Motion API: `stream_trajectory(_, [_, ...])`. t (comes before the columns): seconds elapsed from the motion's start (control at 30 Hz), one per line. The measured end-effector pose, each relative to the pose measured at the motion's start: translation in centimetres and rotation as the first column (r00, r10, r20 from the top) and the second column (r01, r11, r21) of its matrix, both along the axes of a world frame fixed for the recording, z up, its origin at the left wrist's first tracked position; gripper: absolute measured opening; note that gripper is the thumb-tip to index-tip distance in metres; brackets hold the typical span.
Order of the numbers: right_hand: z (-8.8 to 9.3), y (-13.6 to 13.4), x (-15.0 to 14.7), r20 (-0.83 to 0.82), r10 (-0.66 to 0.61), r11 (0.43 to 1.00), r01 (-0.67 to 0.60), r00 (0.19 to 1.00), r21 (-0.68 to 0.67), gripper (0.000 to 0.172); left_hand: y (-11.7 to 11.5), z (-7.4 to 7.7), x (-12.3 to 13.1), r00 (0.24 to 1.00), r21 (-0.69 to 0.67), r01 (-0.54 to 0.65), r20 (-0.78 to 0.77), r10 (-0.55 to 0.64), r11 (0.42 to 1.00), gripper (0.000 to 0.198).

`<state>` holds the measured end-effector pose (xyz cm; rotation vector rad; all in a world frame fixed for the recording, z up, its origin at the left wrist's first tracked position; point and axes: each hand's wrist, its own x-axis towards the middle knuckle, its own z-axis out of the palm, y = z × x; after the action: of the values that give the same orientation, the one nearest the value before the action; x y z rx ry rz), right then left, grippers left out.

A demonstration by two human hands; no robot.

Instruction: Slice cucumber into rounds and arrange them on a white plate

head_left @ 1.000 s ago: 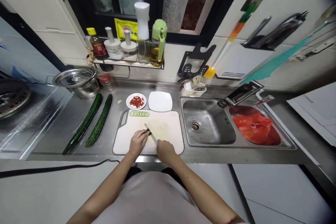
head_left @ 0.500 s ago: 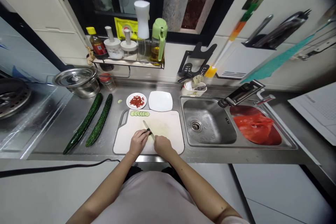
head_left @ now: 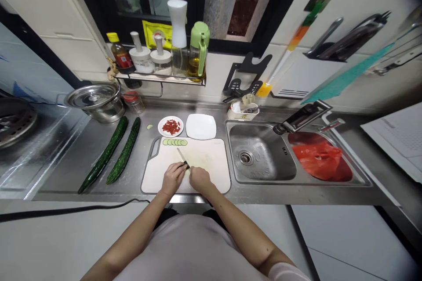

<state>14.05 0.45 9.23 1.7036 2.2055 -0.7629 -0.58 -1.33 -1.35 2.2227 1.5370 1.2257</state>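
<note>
My right hand (head_left: 199, 180) grips a knife (head_left: 180, 154), its blade slanting up and left over the white cutting board (head_left: 211, 151). Fingers of my left hand (head_left: 173, 180) close on a small dark green cucumber piece (head_left: 186, 164), right beside the blade; the fingers hide much of it. Along the board's top left edge lies an overlapping row of pale green cucumber slices (head_left: 175, 142). Behind the board are a small plate (head_left: 160, 127) with chopped red bits and a bare white square plate (head_left: 201, 127).
Two whole cucumbers (head_left: 104, 153) lie left of the board, near a lidded steel pot (head_left: 107, 112) and a red-lidded jar (head_left: 134, 103). A sink (head_left: 263, 175) with a faucet (head_left: 301, 118) and a red plastic bag (head_left: 318, 160) is on the right. Bottles stand on a wall shelf (head_left: 161, 79).
My right hand and the knife have shifted slightly left and up, the blade sliding along beside the cucumber piece. My left hand stays almost where it was.
</note>
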Motion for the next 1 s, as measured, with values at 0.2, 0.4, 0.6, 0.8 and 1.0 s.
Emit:
stream_trajectory(0.2, [-0.8, 0.2, -0.3, -0.018, 0.005, 0.999, -0.004, 1.0, 0.033, 0.03, 0.0, 0.2, 0.0, 1.0, 0.003, -0.001, -0.002, 0.001, 1.0, 0.022])
stream_trajectory(0.4, [-1.5, 0.0, -0.1, -0.019, -0.006, 0.999, 0.007, 1.0, 0.051, 0.03, -0.1, 0.5, 0.2, 1.0, 0.014, -0.013, 0.01, 0.013, 1.0, 0.022])
stream_trajectory(0.6, [-1.3, 0.0, -0.4, -0.021, -0.027, 0.998, 0.028, 0.999, 0.049, 0.029, -0.1, 0.5, 0.2, 1.0, 0.02, -0.015, -0.007, 0.015, 1.0, 0.022])
stream_trajectory(0.8, [-1.5, -0.7, 0.1, -0.008, -0.031, 0.999, 0.031, 1.0, 0.026, 0.028, -0.1, 0.6, 0.2, 1.0, 0.049, -0.018, -0.02, 0.019, 0.999, 0.021])
stream_trajectory(1.0, [-1.6, -2.7, 1.4, 0.043, -0.034, 0.999, 0.033, 0.998, 0.015, 0.028, -0.1, 0.4, 0.2, 1.0, 0.052, -0.024, -0.016, 0.025, 0.998, 0.021])
